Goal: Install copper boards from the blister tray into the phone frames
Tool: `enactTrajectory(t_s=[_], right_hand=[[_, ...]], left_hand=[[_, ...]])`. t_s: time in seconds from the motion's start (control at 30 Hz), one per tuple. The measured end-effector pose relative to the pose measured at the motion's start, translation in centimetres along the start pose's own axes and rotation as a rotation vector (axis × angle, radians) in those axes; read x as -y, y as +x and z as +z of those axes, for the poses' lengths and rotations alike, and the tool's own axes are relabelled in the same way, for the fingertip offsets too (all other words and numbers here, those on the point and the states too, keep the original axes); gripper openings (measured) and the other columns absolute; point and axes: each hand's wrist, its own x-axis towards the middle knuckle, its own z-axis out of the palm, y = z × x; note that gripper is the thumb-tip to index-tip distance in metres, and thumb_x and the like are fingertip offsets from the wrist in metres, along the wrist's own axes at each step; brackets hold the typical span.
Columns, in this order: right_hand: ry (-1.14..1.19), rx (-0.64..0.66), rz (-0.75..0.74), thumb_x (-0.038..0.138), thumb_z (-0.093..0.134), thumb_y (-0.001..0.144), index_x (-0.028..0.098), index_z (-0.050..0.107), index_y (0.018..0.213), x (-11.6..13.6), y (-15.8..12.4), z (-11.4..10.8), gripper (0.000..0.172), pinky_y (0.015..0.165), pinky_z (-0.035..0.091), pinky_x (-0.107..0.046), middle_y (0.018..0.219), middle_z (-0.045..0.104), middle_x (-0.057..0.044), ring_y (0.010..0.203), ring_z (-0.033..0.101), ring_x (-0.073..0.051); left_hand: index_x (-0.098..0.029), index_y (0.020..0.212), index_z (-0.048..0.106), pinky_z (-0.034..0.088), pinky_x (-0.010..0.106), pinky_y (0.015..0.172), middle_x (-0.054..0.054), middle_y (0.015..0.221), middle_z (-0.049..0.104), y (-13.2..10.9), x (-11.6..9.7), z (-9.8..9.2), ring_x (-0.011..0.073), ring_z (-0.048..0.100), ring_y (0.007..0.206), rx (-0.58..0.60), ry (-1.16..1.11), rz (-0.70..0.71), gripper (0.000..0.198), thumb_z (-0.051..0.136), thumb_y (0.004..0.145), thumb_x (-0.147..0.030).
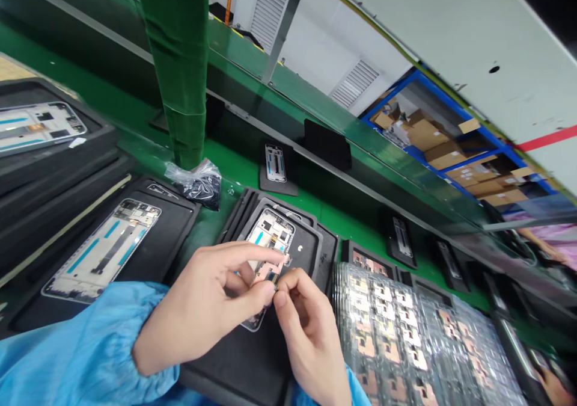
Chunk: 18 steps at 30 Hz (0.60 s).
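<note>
My left hand (207, 301) pinches a small flat copper-pink bracket (267, 270) with notched edges between thumb and fingers. At its lower right corner my right hand (309, 328) is closed, thumb and index fingertip together; whatever they grip there is too small to make out. Both hands hover over a phone frame (274, 224), partly hidden by them, which lies in a black tray (309, 255) on a stack. A second phone frame (108, 249), with blue strips, rests on a black tray to the left of my left hand.
Clear blister trays (387, 316) of copper-pink brackets stand at the right. A plastic bag (201, 183) lies by a green-wrapped post (180, 63). Phones on black pads, including one frame (274, 162), sit along the green conveyor. Another person's hand (554, 388) shows at the lower right.
</note>
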Motion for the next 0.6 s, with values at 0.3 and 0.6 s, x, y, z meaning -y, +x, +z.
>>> enactTrajectory(t_s=[0.3, 0.6], right_hand=[[0.133, 0.060, 0.076, 0.049, 0.059, 0.105, 0.021, 0.068, 0.088, 0.6, 0.0, -1.3, 0.034, 0.067, 0.042, -0.027, 0.078, 0.060, -0.001, 0.072, 0.052, -0.016], [0.072, -0.040, 0.042, 0.046, 0.059, 0.106, 0.022, 0.058, 0.084, 0.1, -0.1, 0.0, 0.033, 0.060, 0.036, -0.026, 0.073, 0.050, 0.004, 0.066, 0.043, -0.013]], left_hand=[[-0.022, 0.125, 0.074, 0.060, 0.024, 0.063, 0.001, 0.075, 0.075, 0.2, 0.4, -0.5, 0.0193, 0.076, 0.067, 0.054, -0.147, -0.165, 0.041, 0.080, 0.086, -0.035], [-0.021, 0.122, 0.077, 0.056, 0.020, 0.058, -0.001, 0.071, 0.073, 0.3, 0.2, -0.2, 0.0144, 0.071, 0.061, 0.022, -0.122, -0.118, 0.036, 0.078, 0.088, -0.033]])
